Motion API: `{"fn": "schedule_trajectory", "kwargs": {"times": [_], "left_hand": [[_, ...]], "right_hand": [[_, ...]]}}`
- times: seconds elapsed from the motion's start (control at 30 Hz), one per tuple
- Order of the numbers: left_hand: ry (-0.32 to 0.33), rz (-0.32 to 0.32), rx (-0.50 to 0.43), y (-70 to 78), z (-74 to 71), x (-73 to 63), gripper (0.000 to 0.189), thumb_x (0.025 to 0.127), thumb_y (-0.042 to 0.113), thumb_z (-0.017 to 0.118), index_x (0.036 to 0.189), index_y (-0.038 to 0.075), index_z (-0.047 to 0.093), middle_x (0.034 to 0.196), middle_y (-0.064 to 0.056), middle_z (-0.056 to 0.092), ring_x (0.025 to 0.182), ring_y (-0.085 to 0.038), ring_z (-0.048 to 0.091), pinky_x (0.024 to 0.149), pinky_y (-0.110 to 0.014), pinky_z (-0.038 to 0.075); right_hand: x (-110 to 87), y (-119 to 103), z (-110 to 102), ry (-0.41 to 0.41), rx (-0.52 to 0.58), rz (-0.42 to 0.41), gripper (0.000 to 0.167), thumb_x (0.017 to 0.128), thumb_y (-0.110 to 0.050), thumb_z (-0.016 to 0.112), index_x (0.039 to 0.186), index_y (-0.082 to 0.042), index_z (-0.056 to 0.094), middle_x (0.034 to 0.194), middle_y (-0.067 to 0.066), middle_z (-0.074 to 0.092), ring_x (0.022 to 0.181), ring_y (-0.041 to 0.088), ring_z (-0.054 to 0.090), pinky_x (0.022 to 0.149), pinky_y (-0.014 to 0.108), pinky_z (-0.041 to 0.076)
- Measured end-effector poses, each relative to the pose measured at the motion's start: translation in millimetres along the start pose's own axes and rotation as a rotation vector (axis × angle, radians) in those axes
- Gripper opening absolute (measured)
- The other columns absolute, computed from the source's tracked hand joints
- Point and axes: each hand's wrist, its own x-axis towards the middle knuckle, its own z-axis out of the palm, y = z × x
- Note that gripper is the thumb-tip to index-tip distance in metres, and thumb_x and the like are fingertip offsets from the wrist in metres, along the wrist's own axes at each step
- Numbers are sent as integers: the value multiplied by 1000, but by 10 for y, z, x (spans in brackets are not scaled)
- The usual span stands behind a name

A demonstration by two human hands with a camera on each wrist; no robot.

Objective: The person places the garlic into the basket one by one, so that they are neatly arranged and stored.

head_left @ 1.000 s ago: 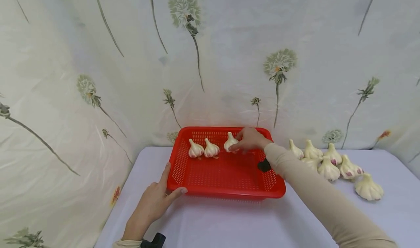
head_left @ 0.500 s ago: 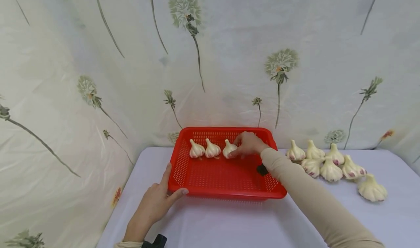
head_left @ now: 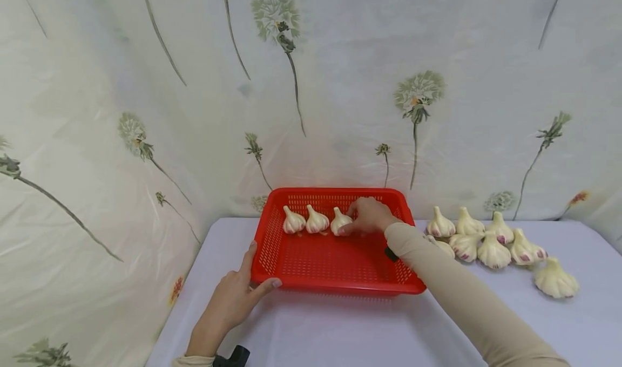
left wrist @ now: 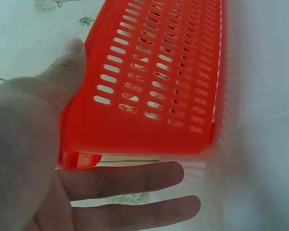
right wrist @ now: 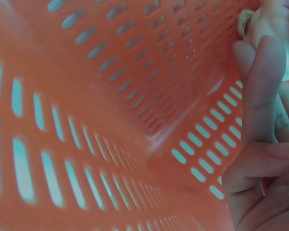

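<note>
Draped behind and to the left: pale glossy sheeting (head_left: 146, 86) printed with dandelion heads and thin stems, creased and folded, closing off the back and left edges of a smooth white tabletop (head_left: 340, 334). Set toward the table's back left: a red plastic basket (head_left: 335, 262), rectangular, shallow, with rounded corners and slotted perforations through floor and walls. Lined up along its far wall: three garlic bulbs, the left bulb (head_left: 293, 221) and the middle bulb (head_left: 317, 221) just beside each other, the third bulb (head_left: 340, 222) next in the row, all plump, cream-white with purple-pink blotches and pointed tips up. Wide bare slotted floor from the row to the near wall, and open floor on the far right behind the right hand (head_left: 369, 216). Reaching over the basket's right rim in a beige sleeve, that hand with fingers curled down and fingertips pinching the third bulb. Braced at the near left corner: the left hand (head_left: 233, 302), thumb laid along the near rim, fingers straight and lightly spread against the left wall, seen up close in the left wrist view (left wrist: 48, 159). Heaped on the table well right of the basket: a cluster of loose garlic bulbs (head_left: 486, 237), one bulb (head_left: 555, 281) lying apart toward the right edge. Broad clear-looking white surface along the near edge.
</note>
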Motion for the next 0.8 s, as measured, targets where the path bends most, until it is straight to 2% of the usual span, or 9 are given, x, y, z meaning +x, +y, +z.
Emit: {"fn": "schedule_trajectory", "kwargs": {"times": [0.17, 0.47, 0.67, 0.8], "left_hand": [[5, 0, 0, -17, -1, 7, 106, 89, 63, 76, 168, 11, 28, 82, -5, 68, 71, -16, 61, 62, -31, 49], [3, 9, -10, -31, 22, 26, 106, 90, 64, 75, 168, 11, 27, 82, -5, 68, 72, -17, 60, 62, -31, 48], [0, 5, -25, -44, 14, 26, 106, 90, 64, 76, 168, 13, 26, 75, -2, 64, 71, -18, 57, 63, -34, 46], [-2, 4, -32, -57, 8, 26, 106, 90, 65, 75, 169, 14, 25, 71, -1, 61, 69, -18, 56, 64, -34, 45]], "right_hand": [[-3, -24, 11, 4, -30, -6, 50, 80, -53, 91, 110, -14, 81, 87, 1, 75, 71, 20, 68, 66, 33, 56], [7, 0, 15, 19, -98, -3, 47, 80, -61, 88, 97, -18, 82, 75, 0, 70, 74, 20, 61, 65, 31, 51], [1, 5, 4, 27, -143, -53, 47, 82, -64, 84, 91, -17, 82, 70, -2, 69, 66, 17, 63, 61, 31, 51], [0, -8, 10, 36, -156, -46, 48, 81, -66, 84, 88, -19, 82, 67, -3, 67, 67, 17, 61, 61, 31, 49]]}}
